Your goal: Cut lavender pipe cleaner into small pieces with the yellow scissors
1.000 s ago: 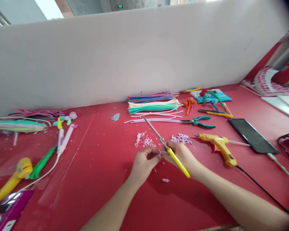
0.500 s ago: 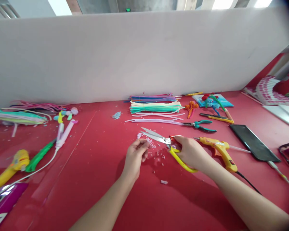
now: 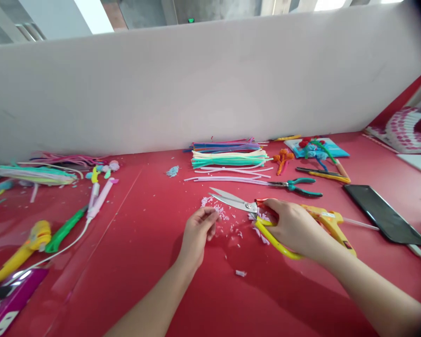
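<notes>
My right hand (image 3: 294, 227) grips a pair of scissors (image 3: 233, 200) with yellow and red handles, its blades slightly parted and pointing left. Below the blade tips, my left hand (image 3: 199, 229) has its thumb and fingers pinched together; whatever they may hold is too small to make out. Small lilac clippings (image 3: 222, 214) lie scattered between the hands. A clump of lilac pieces (image 3: 262, 227) shows beside the scissor handles, partly hidden by them. Nearer me lies one short lilac piece (image 3: 240, 273).
Behind the hands lie pipe cleaner bundles (image 3: 231, 159) and teal pliers (image 3: 296, 185). A yellow glue gun (image 3: 328, 220), partly covered by my right hand, and a phone (image 3: 384, 213) lie right. Left are a pink-white tool (image 3: 100, 199), a green tool (image 3: 65, 229) and a purple power strip (image 3: 16, 299).
The scissors and my right hand have shifted slightly right, uncovering the clump of lilac pieces and covering part of the glue gun. My left hand keeps its pinch. The view has turned a little.
</notes>
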A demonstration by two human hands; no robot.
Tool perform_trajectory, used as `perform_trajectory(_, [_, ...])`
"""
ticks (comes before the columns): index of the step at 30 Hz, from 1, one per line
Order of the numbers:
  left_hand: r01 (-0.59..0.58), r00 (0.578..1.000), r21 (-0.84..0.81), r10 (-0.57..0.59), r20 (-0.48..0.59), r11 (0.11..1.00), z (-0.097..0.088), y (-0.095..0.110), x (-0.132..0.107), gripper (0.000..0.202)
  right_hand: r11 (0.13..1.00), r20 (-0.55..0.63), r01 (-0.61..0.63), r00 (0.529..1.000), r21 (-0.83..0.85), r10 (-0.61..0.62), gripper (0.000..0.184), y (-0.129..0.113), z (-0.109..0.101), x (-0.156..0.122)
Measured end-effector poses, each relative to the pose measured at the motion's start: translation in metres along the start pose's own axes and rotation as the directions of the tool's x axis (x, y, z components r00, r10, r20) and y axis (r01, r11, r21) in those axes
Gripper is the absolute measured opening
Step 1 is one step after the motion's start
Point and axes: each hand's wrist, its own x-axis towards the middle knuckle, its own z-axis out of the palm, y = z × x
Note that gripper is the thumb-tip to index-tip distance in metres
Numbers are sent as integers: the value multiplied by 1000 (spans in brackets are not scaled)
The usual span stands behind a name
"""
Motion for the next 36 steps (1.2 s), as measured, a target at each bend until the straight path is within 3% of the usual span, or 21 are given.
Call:
perform_trajectory(5, [-16, 1000, 2, 16, -2, 1000, 0, -1, 0, 20, 997, -45, -29, 999, -70, 26, 31, 2, 1, 2])
perform_trajectory(10, [-28, 1000, 7, 28, 4, 1000, -1, -3, 0, 18, 997, 61, 17, 998, 78, -22, 30, 7, 14, -2])
perform_trajectory(14, [-37, 999, 2, 37, 17, 999, 1, -2, -1, 19, 988, 70, 75, 994, 132, -85, 31, 5, 16, -9])
perform_trajectory(18, [-37, 999, -17, 38, 19, 999, 3, 2, -2, 18, 992, 33, 116, 992, 57, -118, 27, 5, 19, -11])
perform_trajectory(23, [-54, 998, -91, 56, 24, 994, 2, 1, -2, 15, 984, 25, 160, 987, -80, -158, 35, 4, 27, -12])
perform_trajectory(28, [-52, 998, -165, 57, 25, 985, 1, -3, -1, 10, 970, 13, 223, 975, -95, -223, 43, -2, 32, -16])
perform_trajectory(36, [-62, 998, -174, 67, 23, 983, 0, -5, -1, 6, 971, 2, 223, 975, -83, -224, 39, 1, 36, -15])
